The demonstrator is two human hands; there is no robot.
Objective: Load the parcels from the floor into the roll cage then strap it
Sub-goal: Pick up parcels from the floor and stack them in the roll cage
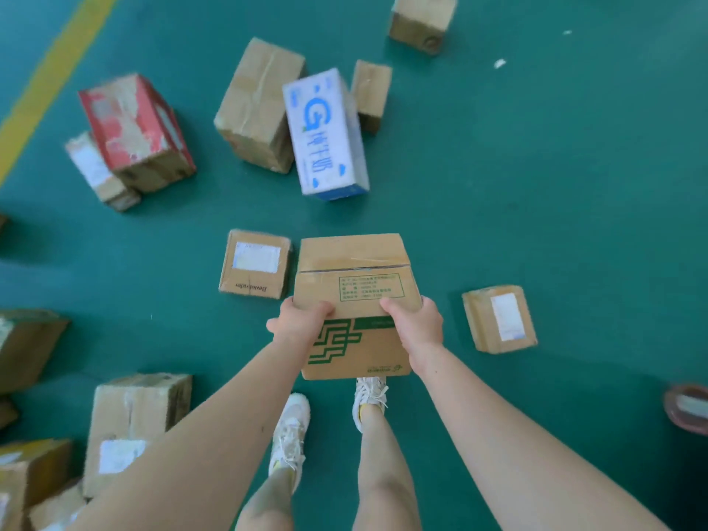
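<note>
Both hands are clamped on one parcel. The left hand (302,323) grips the near left corner and the right hand (415,327) grips the near right corner. Each thumb is on the top face, and the rest of the fingers wrap round the sides where I can't see them. The parcel is a green-printed box (356,285), plain cardboard with a green logo on the side facing me. It's held up off the floor (555,185), right over the white trainers (291,435), and its bottom edge hides the toe of the right one.

The green floor around it is pretty cluttered. Just left of the held parcel sits a small labelled box (254,264), and off to the right lies another taped box (498,318) with a white label. Further ahead a white and blue box (325,134) leans against a tall brown box (258,105), with a small brown box (369,93) tucked just behind. A lone box (423,21) sits at the far top. Over left, a red box (134,128) rests against a little white-labelled box (99,174), near the yellow line (49,78). A heap of cartons (134,427) crowds the near left, partly behind the left arm. At the right edge there's a blurry reddish round thing (687,408), and I can't tell what it is.
</note>
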